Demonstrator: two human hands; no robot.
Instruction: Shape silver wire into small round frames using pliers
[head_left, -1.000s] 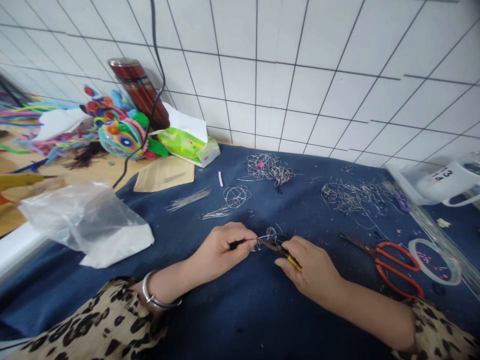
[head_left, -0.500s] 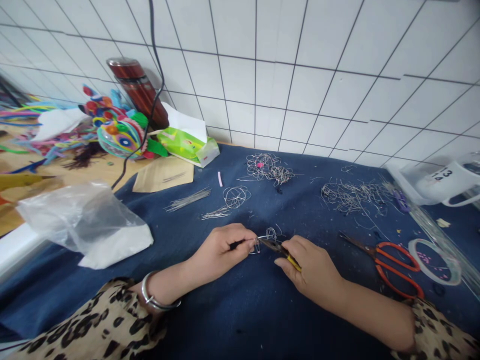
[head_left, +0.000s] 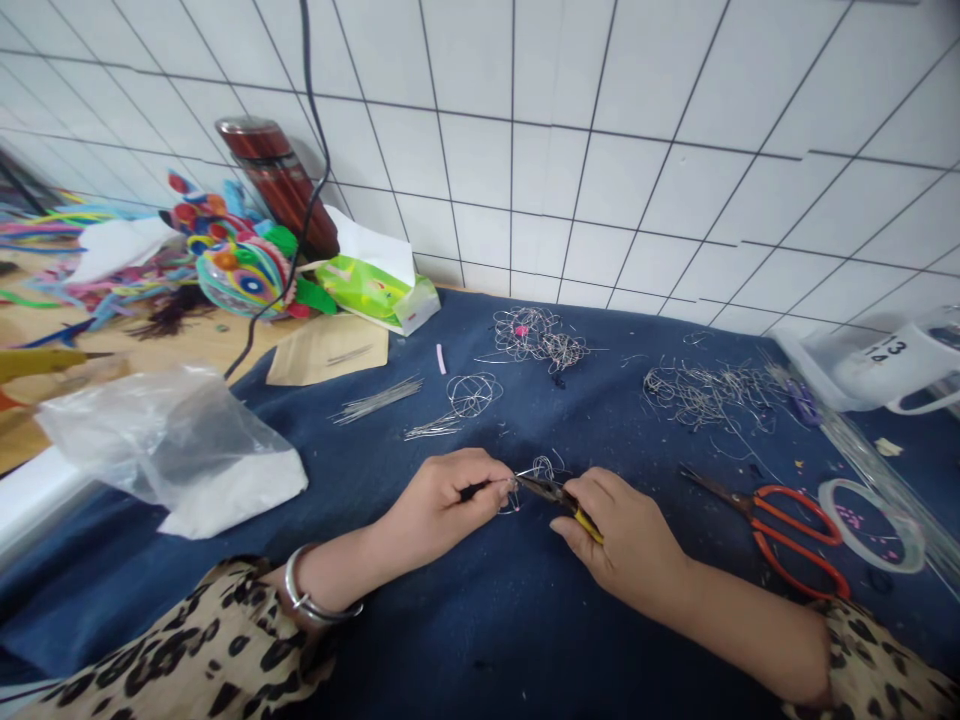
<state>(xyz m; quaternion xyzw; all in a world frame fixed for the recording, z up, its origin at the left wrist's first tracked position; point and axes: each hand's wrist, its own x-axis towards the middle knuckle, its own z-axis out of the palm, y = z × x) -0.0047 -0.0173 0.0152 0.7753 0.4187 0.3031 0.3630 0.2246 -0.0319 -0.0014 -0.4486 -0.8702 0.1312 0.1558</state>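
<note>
My left hand point(head_left: 442, 500) is closed in a pinch on a small piece of thin silver wire point(head_left: 538, 470) with loops, held just above the blue cloth point(head_left: 465, 620). Facing it, my right hand point(head_left: 626, 530) is wrapped round small pliers point(head_left: 559, 497) with yellow handles. The pliers' tip meets the wire right at my left fingertips. A silver bangle sits on my left wrist.
Orange-handled scissors point(head_left: 787, 525) and a tape roll point(head_left: 870, 522) lie to the right. Wire tangles point(head_left: 705, 392), a wire coil point(head_left: 472, 392) and straight wire bundles point(head_left: 379, 398) lie further back. A plastic bag point(head_left: 172, 440) sits left; colourful craft pieces point(head_left: 240, 270), a red flask point(head_left: 277, 180) and a tissue pack point(head_left: 371, 285) stand by the tiled wall.
Almost nothing has moved. The wire piece at the pliers' tip has shifted slightly; both hands stay in the same place.
</note>
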